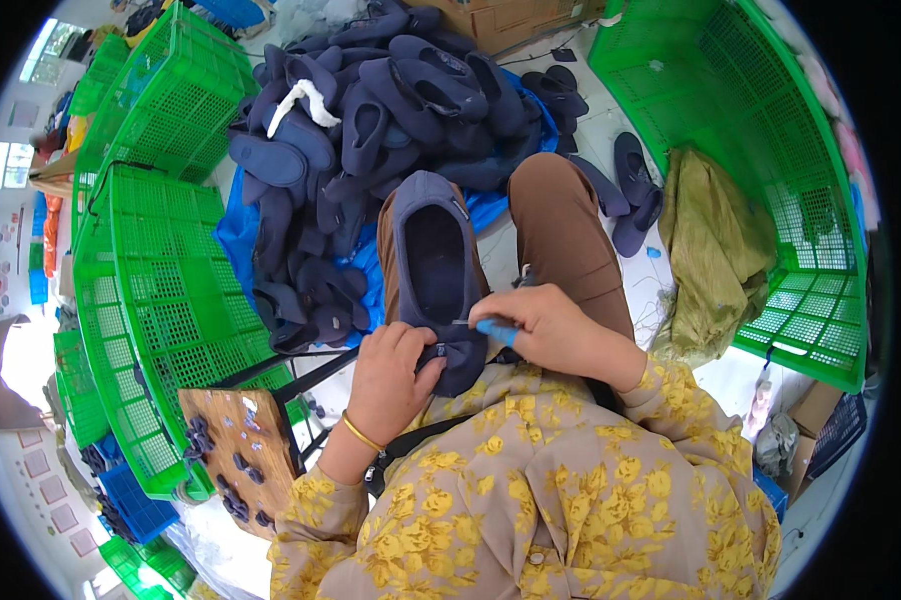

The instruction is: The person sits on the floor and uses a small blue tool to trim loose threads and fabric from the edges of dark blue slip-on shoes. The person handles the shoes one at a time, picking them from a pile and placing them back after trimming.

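Observation:
A dark navy slip-on shoe [434,215] lies across my lap, toe pointing away and its opening facing up. My left hand [396,368] grips the heel end, thumb and fingers pressed on the fabric beside a small label. At the heel's right side my right hand [546,330] is closed, with blue tape round one finger. A small grey metal piece [526,276] sticks up behind that hand; I cannot make out what tool it belongs to. Whatever the right fingertips pinch is too small to tell.
A large heap of navy shoes [371,110] lies ahead on a blue sheet. Green crates [161,310] stand left, another green crate [711,90] right. An olive sack [716,250] leans there. Small dark pieces lie on a wooden board [256,415] at my left.

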A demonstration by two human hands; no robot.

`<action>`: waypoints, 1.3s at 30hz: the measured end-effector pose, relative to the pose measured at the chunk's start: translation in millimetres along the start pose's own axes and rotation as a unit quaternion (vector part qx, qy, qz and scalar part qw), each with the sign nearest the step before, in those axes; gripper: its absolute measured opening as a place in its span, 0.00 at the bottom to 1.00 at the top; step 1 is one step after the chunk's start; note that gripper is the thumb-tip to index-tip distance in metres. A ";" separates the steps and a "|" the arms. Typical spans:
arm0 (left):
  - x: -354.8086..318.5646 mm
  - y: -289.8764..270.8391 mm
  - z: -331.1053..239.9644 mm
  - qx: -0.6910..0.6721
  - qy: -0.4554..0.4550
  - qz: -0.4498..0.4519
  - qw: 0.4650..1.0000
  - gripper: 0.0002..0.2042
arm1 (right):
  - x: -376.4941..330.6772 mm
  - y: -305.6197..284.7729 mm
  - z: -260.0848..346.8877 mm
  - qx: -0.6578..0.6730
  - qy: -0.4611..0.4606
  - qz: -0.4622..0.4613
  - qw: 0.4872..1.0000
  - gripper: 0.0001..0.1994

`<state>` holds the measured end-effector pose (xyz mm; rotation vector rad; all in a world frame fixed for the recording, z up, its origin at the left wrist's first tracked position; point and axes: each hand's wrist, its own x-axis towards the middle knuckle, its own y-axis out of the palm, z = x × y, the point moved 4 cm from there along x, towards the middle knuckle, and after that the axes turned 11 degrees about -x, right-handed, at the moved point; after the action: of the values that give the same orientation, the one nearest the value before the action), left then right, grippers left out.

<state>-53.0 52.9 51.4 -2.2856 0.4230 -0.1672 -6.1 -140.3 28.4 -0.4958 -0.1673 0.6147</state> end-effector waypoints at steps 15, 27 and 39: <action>-3.0 1.8 2.2 -0.121 0.004 -0.017 0.993 0.09 | 1.0 3.5 14.1 -0.109 -0.039 0.169 0.979 0.19; -1.2 3.4 16.9 -0.190 0.018 -0.007 0.982 0.09 | 5.5 13.8 -2.2 0.012 -0.004 0.173 0.985 0.23; -2.3 7.7 24.7 -0.238 0.006 -0.004 0.971 0.09 | 1.2 30.8 -11.5 0.034 -0.020 0.146 0.989 0.23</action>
<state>-50.8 65.8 29.0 -2.7593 0.5025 -0.0894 -17.5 -122.5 3.3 -0.4451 -0.1113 0.9134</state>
